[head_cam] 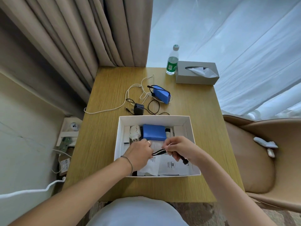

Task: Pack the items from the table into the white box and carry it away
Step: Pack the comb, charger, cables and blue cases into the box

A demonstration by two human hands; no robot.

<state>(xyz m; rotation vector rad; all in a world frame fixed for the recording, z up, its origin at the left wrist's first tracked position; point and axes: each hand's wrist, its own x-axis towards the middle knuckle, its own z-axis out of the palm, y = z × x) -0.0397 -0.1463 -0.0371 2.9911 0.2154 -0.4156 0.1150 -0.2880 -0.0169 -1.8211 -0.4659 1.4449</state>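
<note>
While both hands work over the white box (pixel 154 119) at the table's (pixel 105 144) near edge, the right hand (pixel 179 149) pinches a short black cable (pixel 158 152), and the left hand (pixel 140 154), fingers curled, grips its other end, apparently folding it to fit. One blue pack (pixel 154 132) lies inside; another blue pack (pixel 161 93), a black adapter (pixel 138 108) and a white cord (pixel 130 90) wait beyond.

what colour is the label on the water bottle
Green, on the water bottle at the table's far edge; head view.
</note>
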